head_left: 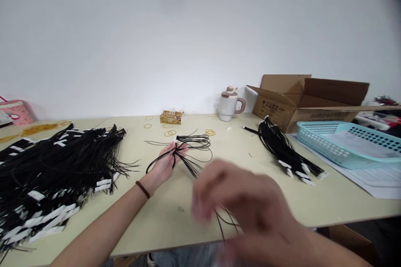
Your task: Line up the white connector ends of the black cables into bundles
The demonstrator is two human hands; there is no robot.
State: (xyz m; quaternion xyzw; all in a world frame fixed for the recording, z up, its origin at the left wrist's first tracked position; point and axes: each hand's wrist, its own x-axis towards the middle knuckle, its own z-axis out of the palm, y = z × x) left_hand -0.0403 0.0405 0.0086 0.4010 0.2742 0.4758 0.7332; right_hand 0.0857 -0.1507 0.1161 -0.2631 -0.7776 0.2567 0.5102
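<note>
Black thin wires [194, 138] sit gripped in my left hand [164, 164], between the side edges of the worktop [150, 225]; whether my blurred right hand's [247, 200] fingers grip anything, I can't tell. Toward the right edge, one black-cable bunch [278, 146] looks done; the left-edge black-cable heap [69, 154] seems left.

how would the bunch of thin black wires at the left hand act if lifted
The bunch of thin black wires would likely flop, since its strands bend into loose loops. It's probably light, the strands being slim. Its splayed ends might tangle.
</note>
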